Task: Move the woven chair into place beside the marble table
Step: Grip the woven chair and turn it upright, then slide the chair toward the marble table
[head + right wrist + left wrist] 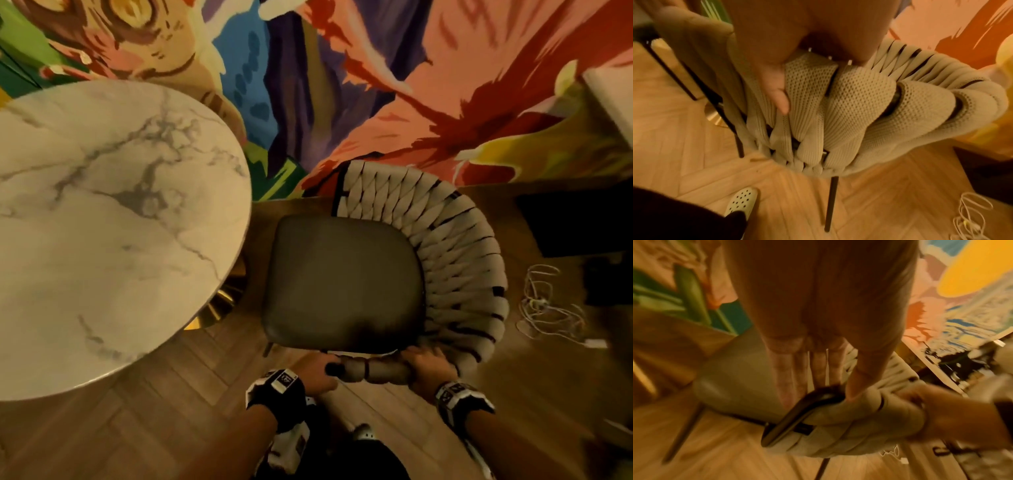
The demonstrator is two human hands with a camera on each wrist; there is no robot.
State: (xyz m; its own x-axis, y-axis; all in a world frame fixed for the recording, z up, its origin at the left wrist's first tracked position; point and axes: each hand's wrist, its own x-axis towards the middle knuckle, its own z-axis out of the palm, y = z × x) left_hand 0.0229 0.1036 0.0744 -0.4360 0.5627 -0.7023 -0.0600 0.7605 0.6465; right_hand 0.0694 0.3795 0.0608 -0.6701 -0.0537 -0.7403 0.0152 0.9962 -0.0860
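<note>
Both your hands grip the woven chair (421,246) by its backrest end: left hand (317,371) on the bare frame tip, right hand (426,365) around the webbing. Chair stands on the wood floor (154,404), near the marble desk's (102,212) right edge. Positioning step; next, judged: nudge it leftward, legs clearing the gold base (222,301).

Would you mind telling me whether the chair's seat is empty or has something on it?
Empty: in the head view the chair shows a bare dark seat cushion with nothing on it.

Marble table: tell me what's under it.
Under the marble table only a gold ribbed base peeks out at the edge, above wooden floor. The top hides the rest.
</note>
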